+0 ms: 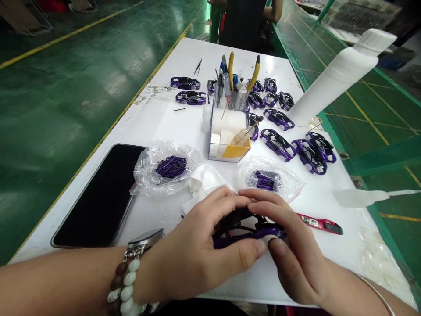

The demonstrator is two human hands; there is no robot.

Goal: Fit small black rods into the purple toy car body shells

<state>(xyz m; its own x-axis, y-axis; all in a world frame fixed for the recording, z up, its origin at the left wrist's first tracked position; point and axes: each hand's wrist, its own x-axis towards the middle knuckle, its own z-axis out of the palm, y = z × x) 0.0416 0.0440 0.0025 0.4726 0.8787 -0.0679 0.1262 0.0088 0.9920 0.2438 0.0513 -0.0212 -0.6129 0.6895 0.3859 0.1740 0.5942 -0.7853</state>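
Note:
Near the table's front edge, a purple and black toy car body shell [243, 227] lies between my two hands. My left hand [200, 245] wraps its left side, thumb along the near edge and fingers over the top. From the right, my right hand [296, 237] curls over the same shell, its thumb at the near side by a wheel arch. The fingertips of both hands meet above it and cover much of the shell. Just beyond my hands are a crumpled white cloth [208, 177] and a plastic bag of thin purple parts [266, 180].
A tablet [98, 193] and another bag of purple strips [171, 166] lie left. A clear tool box [230, 151] with pliers stands mid-table. Further shells [278, 144], a white bottle [335, 79] and a red-handled tool [320, 224] are right. A person [245, 22] sits beyond.

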